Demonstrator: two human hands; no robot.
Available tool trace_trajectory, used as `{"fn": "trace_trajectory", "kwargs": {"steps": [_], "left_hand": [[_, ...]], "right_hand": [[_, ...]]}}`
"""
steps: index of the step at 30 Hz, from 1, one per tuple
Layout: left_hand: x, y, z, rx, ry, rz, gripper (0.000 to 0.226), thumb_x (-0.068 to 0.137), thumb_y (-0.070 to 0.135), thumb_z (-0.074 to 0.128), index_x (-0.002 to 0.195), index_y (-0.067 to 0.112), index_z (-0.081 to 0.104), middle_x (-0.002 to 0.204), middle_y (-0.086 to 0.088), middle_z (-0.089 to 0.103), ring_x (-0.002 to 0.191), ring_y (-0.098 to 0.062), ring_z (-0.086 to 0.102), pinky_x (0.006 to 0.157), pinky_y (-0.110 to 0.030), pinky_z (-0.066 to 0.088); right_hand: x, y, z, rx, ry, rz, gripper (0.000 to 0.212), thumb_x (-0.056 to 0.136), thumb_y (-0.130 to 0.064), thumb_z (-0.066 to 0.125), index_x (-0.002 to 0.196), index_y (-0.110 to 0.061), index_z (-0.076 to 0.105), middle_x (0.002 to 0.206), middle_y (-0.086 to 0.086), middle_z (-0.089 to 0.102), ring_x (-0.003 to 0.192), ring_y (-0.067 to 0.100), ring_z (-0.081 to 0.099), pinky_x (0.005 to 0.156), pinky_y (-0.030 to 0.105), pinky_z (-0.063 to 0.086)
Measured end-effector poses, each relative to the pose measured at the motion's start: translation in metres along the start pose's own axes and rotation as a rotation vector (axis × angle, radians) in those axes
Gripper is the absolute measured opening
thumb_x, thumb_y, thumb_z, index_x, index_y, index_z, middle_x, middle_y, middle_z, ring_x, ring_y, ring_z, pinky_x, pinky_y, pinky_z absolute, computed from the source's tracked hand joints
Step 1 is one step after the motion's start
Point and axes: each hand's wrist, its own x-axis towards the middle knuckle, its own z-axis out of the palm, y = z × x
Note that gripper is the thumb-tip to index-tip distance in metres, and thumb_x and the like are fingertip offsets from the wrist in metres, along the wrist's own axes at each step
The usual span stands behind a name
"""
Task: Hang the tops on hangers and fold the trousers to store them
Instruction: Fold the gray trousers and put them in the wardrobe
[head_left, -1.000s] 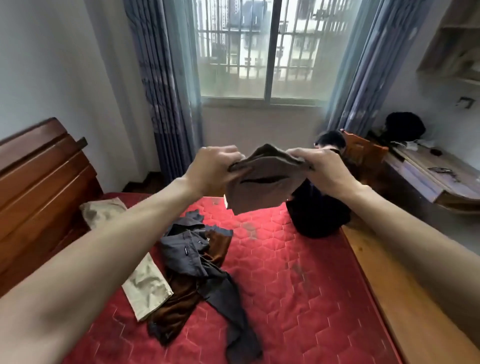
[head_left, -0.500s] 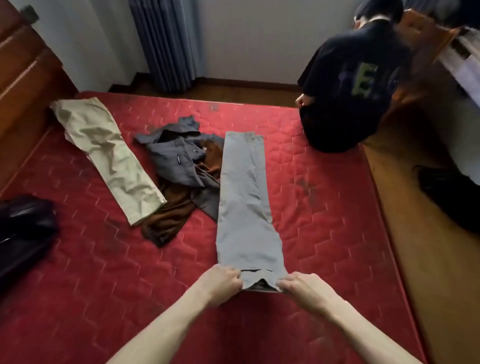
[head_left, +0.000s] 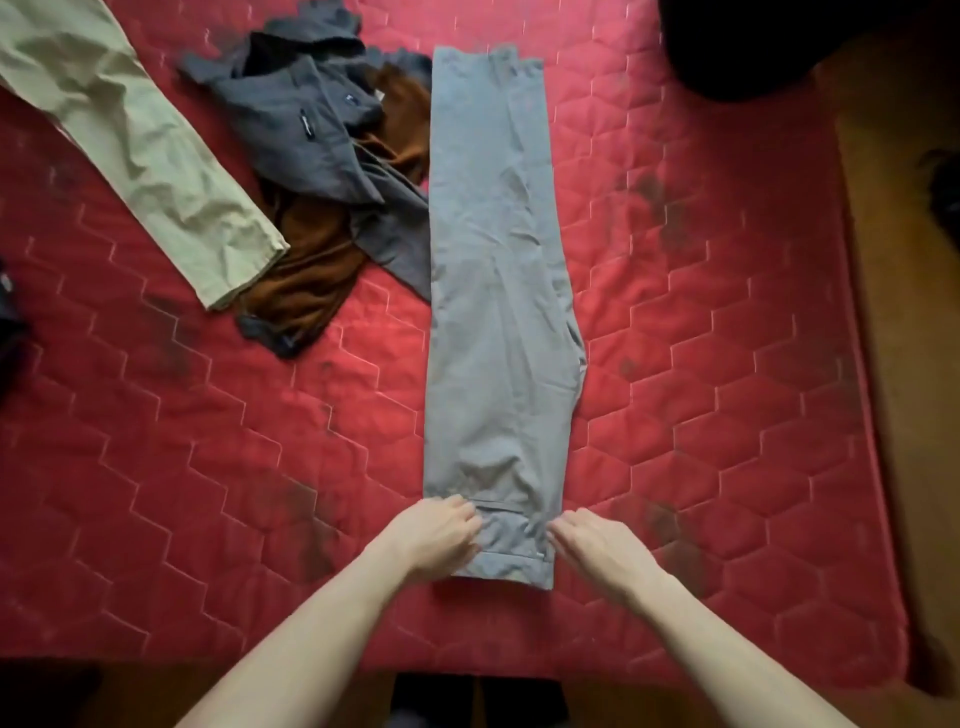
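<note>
1. The grey trousers (head_left: 498, 291) lie lengthwise on the red mattress (head_left: 727, 415), one leg over the other, waistband nearest the person and hems at the far end.
2. The left hand (head_left: 434, 538) and right hand (head_left: 597, 543) sit apart at either side of the waistband, fingers spread flat on the cloth or just beside its edges. Neither looks clamped on it; whether any finger is tucked under the fabric I cannot tell.
3. My reading: the trousers are laid out and being smoothed, and the crosswise folds are not yet made.
4. Risk: the far left edge of the grey trousers touches the crumpled dark grey garment (head_left: 306, 119), which lies over a brown garment (head_left: 306, 260). Folding the hems back could drag that pile along.
5. Risk: creases run through the middle of the legs. Folding without flattening them would probably give a lumpy, crooked bundle.
6. Risk: the quilted mattress cover looks slick, so the legs may slide out of line when lifted.
7. The beige trousers (head_left: 140, 150) lie well to the left, cut off by the frame's top-left corner.
8. Hard to make out: a dark shape at the top right, another at the left edge, and dark patches on the mattress. No hangers are in view.
</note>
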Motion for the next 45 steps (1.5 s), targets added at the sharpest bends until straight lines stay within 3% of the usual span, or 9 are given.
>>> {"fn": "trace_trajectory", "kwargs": {"steps": [5,8,12,16,24,28,32,37,45], "left_hand": [[0.032,-0.035,0.019,0.033,0.224,-0.143,0.040,0.094,0.027,0.048,0.127,0.011,0.064,0.129,-0.007,0.065,0.123,-0.027,0.062,0.098,-0.038,0.053],[0.061,-0.048,0.034,-0.040,0.326,-0.292,0.055,0.098,0.031,0.039,0.141,0.005,0.061,0.148,-0.012,0.059,0.138,-0.029,0.056,0.109,-0.043,0.051],[0.092,-0.051,0.068,-0.077,0.392,-0.366,0.068,0.104,0.045,0.037,0.160,0.008,0.034,0.169,-0.009,0.028,0.157,-0.026,0.025,0.124,-0.050,0.028],[0.096,-0.061,0.099,-0.067,0.385,-0.288,0.074,0.105,0.055,0.039,0.166,0.019,0.017,0.174,-0.005,0.009,0.161,-0.023,0.008,0.126,-0.050,0.015],[0.090,-0.099,0.122,0.119,0.351,-0.038,0.072,0.106,0.058,0.036,0.167,0.026,0.015,0.174,-0.006,0.008,0.161,-0.026,0.008,0.127,-0.050,0.011],[0.064,-0.123,0.112,0.234,0.313,0.132,0.081,0.093,0.024,0.046,0.167,0.020,0.012,0.175,-0.003,0.009,0.160,-0.024,0.012,0.126,-0.048,0.016],[0.040,-0.136,0.111,0.363,0.301,0.276,0.080,0.090,0.005,0.035,0.166,0.014,0.015,0.174,-0.004,0.011,0.159,-0.022,0.017,0.125,-0.050,0.028],[0.052,-0.117,0.107,0.450,0.264,0.386,0.085,0.085,0.014,0.046,0.166,0.020,0.020,0.173,-0.004,0.017,0.157,-0.024,0.022,0.126,-0.049,0.027],[0.058,-0.113,0.102,0.350,0.195,0.343,0.080,0.091,0.019,0.043,0.166,0.023,0.017,0.173,-0.003,0.014,0.159,-0.024,0.017,0.127,-0.049,0.024]], "right_hand": [[0.058,0.000,0.010,-0.021,0.491,-0.050,0.026,0.102,-0.021,0.065,0.124,-0.008,0.072,0.125,0.008,0.072,0.114,0.030,0.070,0.086,0.039,0.059],[0.110,-0.008,0.021,-0.055,0.605,-0.035,0.047,0.105,-0.029,0.049,0.145,-0.007,0.060,0.153,0.009,0.056,0.143,0.025,0.052,0.112,0.041,0.048],[0.158,-0.004,0.044,-0.042,0.564,0.050,0.060,0.109,-0.036,0.038,0.164,-0.014,0.030,0.173,0.003,0.023,0.160,0.022,0.017,0.127,0.046,0.019],[0.161,0.024,0.080,-0.088,0.535,0.112,0.066,0.108,-0.045,0.039,0.166,-0.016,0.024,0.174,0.003,0.015,0.161,0.023,0.015,0.128,0.045,0.017],[0.161,0.045,0.094,-0.098,0.522,0.011,0.072,0.108,-0.053,0.038,0.167,-0.019,0.018,0.175,0.004,0.012,0.162,0.020,0.009,0.128,0.044,0.017],[0.137,0.070,0.082,-0.208,0.399,-0.265,0.068,0.109,-0.050,0.036,0.168,-0.024,0.013,0.176,0.001,0.008,0.162,0.020,0.005,0.128,0.047,0.015],[0.114,0.098,0.081,-0.241,0.250,-0.493,0.091,0.096,-0.066,0.050,0.168,-0.030,0.008,0.177,0.000,-0.001,0.163,0.023,-0.001,0.129,0.049,0.002],[0.113,0.111,0.081,-0.349,0.150,-0.582,0.128,0.063,-0.064,0.070,0.168,-0.030,0.004,0.176,0.005,-0.006,0.163,0.025,-0.004,0.128,0.049,-0.002],[0.110,0.084,0.096,-0.467,0.426,-0.579,0.063,0.097,-0.019,0.044,0.161,-0.025,0.041,0.167,0.006,0.038,0.153,0.031,0.036,0.119,0.049,0.041]]}}
